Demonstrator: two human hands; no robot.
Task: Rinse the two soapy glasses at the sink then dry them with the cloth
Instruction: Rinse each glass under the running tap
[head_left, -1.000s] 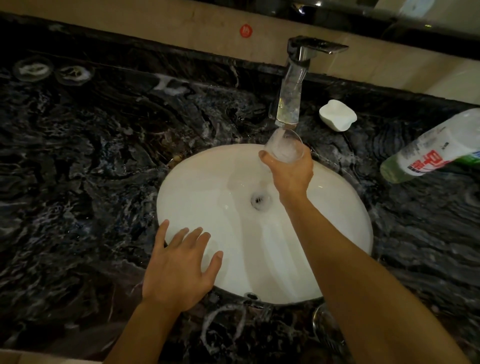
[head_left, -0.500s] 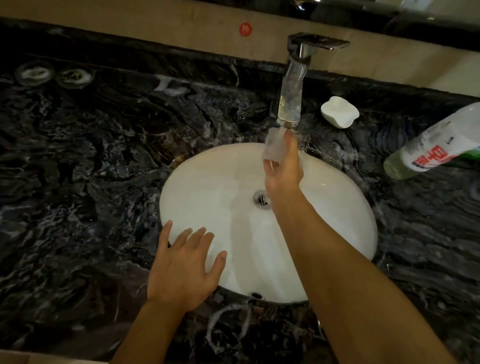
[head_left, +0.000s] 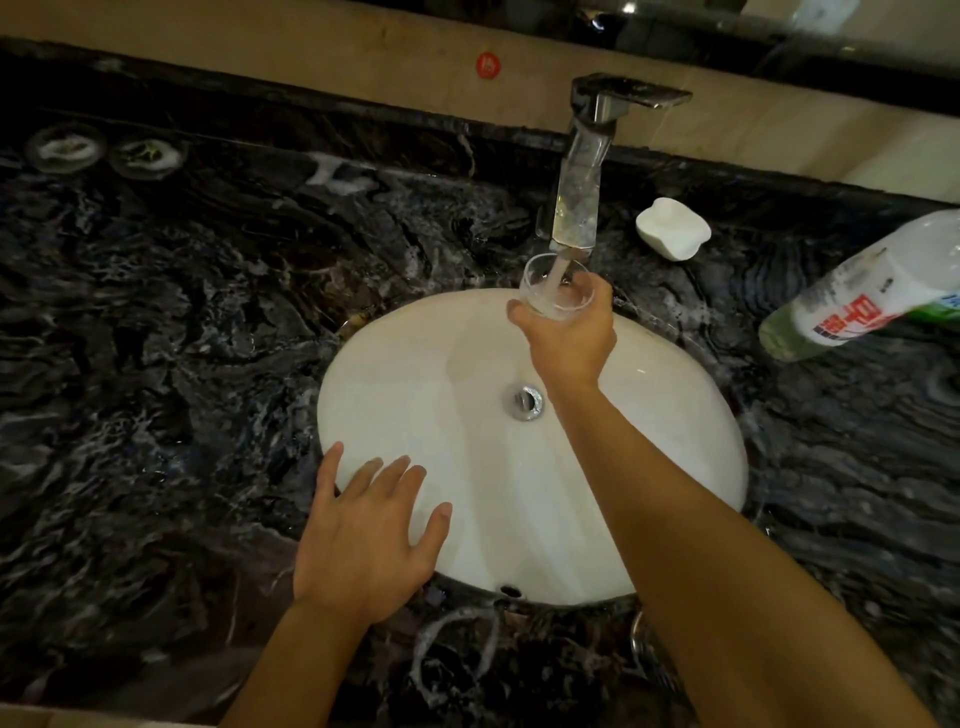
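My right hand (head_left: 569, 340) grips a small clear glass (head_left: 550, 291) from below, mouth up, directly under the chrome tap (head_left: 584, 171). Water runs from the spout into the glass. My left hand (head_left: 363, 535) rests flat with fingers spread on the near left rim of the white oval basin (head_left: 426, 395). A curved glass rim (head_left: 641, 649) shows at the counter's near edge, mostly hidden behind my right forearm. No cloth is in view.
The counter (head_left: 156, 364) is dark veined marble, wet and foamy around the basin. A white soap dish (head_left: 672, 228) sits right of the tap. A plastic bottle (head_left: 857, 296) with a red label stands at the right edge. Two round marks (head_left: 104, 150) lie far left.
My right hand has turned the glass from tipped over back to mouth-up under the stream. My left hand has stayed on the basin rim.
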